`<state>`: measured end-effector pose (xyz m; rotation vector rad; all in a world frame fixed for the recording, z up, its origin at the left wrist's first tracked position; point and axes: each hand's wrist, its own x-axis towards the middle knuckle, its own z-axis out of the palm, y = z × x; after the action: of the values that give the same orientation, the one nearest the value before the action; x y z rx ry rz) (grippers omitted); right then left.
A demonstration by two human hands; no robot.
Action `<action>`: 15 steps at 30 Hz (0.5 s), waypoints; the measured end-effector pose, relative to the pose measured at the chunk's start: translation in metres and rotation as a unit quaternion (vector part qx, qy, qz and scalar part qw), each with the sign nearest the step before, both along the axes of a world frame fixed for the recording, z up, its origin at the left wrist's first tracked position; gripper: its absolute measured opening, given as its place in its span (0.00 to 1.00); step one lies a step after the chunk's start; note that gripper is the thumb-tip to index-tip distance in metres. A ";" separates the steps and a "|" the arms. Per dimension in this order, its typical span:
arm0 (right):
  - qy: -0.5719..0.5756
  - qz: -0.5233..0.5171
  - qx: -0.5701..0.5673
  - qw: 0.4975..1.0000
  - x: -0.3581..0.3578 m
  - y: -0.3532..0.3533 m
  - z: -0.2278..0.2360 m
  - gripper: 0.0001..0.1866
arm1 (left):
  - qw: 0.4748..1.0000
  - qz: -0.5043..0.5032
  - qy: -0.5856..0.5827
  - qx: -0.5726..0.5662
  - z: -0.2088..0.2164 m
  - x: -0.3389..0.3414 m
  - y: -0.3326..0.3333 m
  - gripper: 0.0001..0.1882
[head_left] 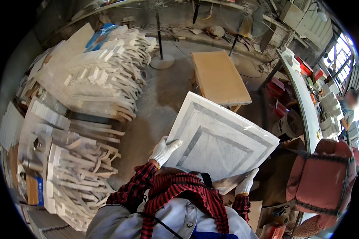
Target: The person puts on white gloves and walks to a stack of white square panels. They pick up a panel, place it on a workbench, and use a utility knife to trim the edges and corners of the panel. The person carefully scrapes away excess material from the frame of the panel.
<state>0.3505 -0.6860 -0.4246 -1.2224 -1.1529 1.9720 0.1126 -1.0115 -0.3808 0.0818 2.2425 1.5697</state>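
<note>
A large square panel (220, 138), white and grey with a marble look and darker square bands, is held tilted in front of my body. My left hand (165, 151), in a white knit glove, grips its left edge with the thumb laid over the face. At the lower right edge is my right hand (247, 182), also gloved in white; its fingers go behind the panel and are partly hidden. Beyond the panel's far corner stands a low table (219, 75) with a tan board top.
Stacks of pale curved wooden pieces (103, 75) fill the left side. A pink padded chair (322, 181) stands at right, near a long workbench (299, 91) and a white bucket (287, 125). Stand fans (160, 59) are at the back. Another person (347, 109) is at far right.
</note>
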 end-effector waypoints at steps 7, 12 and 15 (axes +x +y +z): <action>0.002 -0.083 -0.043 0.996 -0.125 0.081 -0.013 0.43 | 0.998 -0.047 -0.004 -0.050 -0.011 -0.164 0.104 0.39; -0.044 -0.085 -0.059 0.994 -0.219 0.137 -0.004 0.43 | 1.000 0.011 0.003 -0.023 -0.048 -0.244 0.167 0.37; 0.003 -0.054 -0.075 0.996 -0.278 0.176 -0.014 0.41 | 0.998 0.026 -0.046 -0.026 -0.061 -0.288 0.209 0.35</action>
<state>0.0725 -0.5100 -0.4382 -1.3243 -0.9300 2.0082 -0.1755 -0.8028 -0.4421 -0.0627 2.2280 1.5087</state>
